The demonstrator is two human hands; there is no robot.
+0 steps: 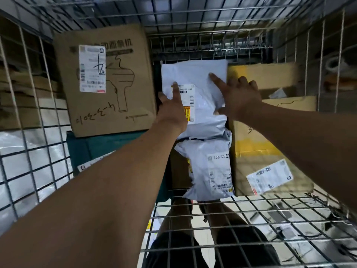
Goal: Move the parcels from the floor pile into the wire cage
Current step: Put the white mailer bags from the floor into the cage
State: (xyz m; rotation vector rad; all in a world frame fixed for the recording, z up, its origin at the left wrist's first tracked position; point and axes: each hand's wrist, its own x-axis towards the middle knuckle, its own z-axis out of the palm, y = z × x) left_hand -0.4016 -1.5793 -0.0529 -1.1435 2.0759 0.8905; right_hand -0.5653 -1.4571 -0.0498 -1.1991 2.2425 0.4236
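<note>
I look down into the wire cage. A white plastic mailer parcel with a printed label lies in the middle gap between boxes. My left hand grips its left edge, thumb on top. My right hand holds its right side, with the index finger stretched flat across the top, the thumb at the edge and the other fingers curled. A second white mailer lies just below it, nearer to me.
A large brown carton with a label stands on the left over a teal box. A taped brown box lies on the right, another carton behind it. Mesh walls close in all sides. My legs show through the near mesh.
</note>
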